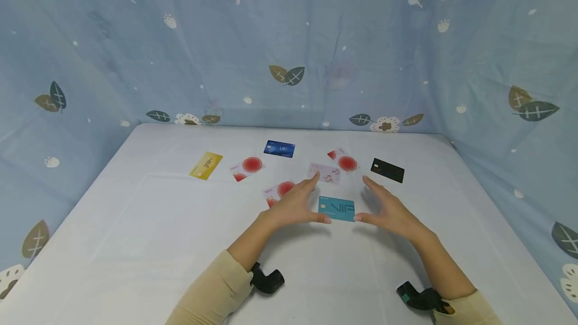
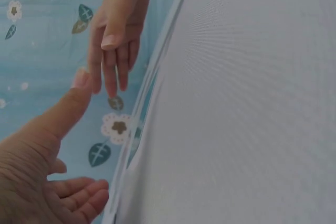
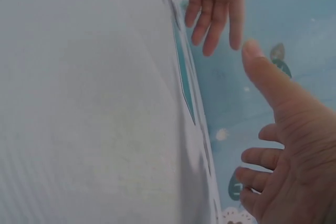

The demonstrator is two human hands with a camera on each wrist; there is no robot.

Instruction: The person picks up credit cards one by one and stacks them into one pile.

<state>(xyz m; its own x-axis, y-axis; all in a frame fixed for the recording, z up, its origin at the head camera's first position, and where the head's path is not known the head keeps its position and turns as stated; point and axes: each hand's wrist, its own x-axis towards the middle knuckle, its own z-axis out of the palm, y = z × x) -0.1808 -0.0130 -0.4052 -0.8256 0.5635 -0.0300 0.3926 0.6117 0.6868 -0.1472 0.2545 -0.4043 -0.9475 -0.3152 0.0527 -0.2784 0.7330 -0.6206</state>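
Note:
In the head view a teal VIP card (image 1: 336,208) lies between the two hands. My left hand (image 1: 295,204) is on its left side, thumb and fingers spread apart, holding nothing. Facing it from the right, my right hand (image 1: 390,212) has its thumb by the card's right edge and its fingers apart. A pale pink card (image 1: 327,173) lies just beyond the fingertips. Partly hidden behind the left hand is a white card with red circles (image 1: 284,189). Both wrist views show the left hand (image 2: 47,156) and the right hand (image 3: 289,145) with palms facing and extended fingers.
Farther back lie a blue VIP card (image 1: 279,148), a yellow card (image 1: 206,165), a black card (image 1: 387,170) and two more red-circle cards, one at left (image 1: 247,167), one at right (image 1: 344,161). A patterned blue curtain (image 1: 217,39) borders the white table (image 1: 135,224).

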